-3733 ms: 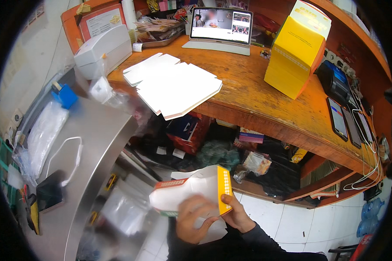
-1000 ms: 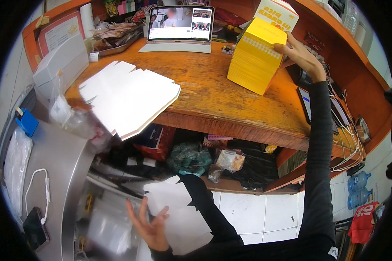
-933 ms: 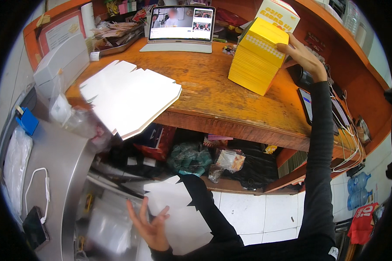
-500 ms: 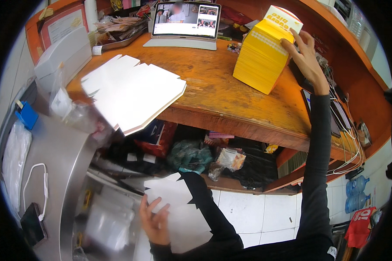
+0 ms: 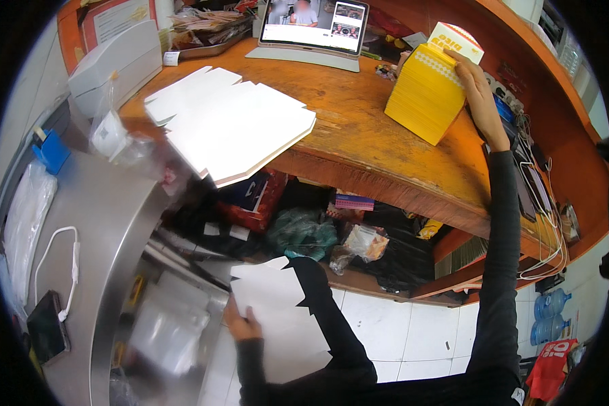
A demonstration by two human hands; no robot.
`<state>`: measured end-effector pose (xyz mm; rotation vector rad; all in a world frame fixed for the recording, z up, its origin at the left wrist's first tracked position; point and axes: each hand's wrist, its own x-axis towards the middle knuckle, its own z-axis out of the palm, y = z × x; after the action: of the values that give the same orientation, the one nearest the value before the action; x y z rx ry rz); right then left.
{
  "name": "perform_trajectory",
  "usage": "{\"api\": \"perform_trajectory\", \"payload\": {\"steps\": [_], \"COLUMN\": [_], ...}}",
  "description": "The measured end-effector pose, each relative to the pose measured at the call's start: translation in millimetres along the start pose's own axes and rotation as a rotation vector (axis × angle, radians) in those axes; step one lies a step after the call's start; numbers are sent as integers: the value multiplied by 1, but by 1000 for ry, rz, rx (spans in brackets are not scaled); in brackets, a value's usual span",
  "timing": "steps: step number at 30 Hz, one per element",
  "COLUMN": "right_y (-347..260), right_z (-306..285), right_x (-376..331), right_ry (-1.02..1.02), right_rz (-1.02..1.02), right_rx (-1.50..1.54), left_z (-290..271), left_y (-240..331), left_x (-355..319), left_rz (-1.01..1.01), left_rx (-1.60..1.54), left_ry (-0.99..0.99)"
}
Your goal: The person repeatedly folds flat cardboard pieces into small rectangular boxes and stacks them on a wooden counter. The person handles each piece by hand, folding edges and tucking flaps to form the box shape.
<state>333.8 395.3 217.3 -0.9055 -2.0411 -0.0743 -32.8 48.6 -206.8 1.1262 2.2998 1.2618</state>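
A tall stack of flat yellow cartons [image 5: 423, 95] stands toward the right of the wooden desk, with a white-and-yellow flap [image 5: 459, 42] rising from its top. My right hand [image 5: 477, 91] grips the stack's upper right side, fingers bent over the top edge. Over my lap lies a white die-cut cardboard blank [image 5: 281, 314] with notched edges. My left hand [image 5: 245, 323] holds it by the left edge, thumb on the upper face and the other fingers mostly hidden. More white blanks [image 5: 233, 122] lie piled at the desk's left front, overhanging its edge.
A tablet [image 5: 311, 27] plays a video at the back of the wooden desk [image 5: 358, 135]. Cables [image 5: 545, 230] hang at the right. A metal counter [image 5: 108, 210] at the left bears a phone [image 5: 47, 325]. Bags [image 5: 301, 233] fill the shelf below.
My right hand's raised fingers have come down onto the yellow stack. My left hand has gone from lying over the blank to gripping its left edge. The whole view has shifted slightly.
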Motion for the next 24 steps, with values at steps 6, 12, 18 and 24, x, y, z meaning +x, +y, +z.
{"api": "perform_trajectory", "payload": {"steps": [6,12,18,24], "right_y": [-48,-127,-206,-220], "right_z": [17,66,232,280], "right_x": [-11,-95,-247,-321], "right_ry": [338,506,-271,-588], "right_rz": [-285,-415,132,1047], "right_rx": [-568,-412,583,1344], "left_z": [2,-13,-28,-46], "left_y": [-15,8,33,66], "left_x": [2,-3,-4,-1], "left_rz": [-2,-112,-78,404], "left_rx": [4,-136,-141,29], "left_ry": [22,36,80,136]}}
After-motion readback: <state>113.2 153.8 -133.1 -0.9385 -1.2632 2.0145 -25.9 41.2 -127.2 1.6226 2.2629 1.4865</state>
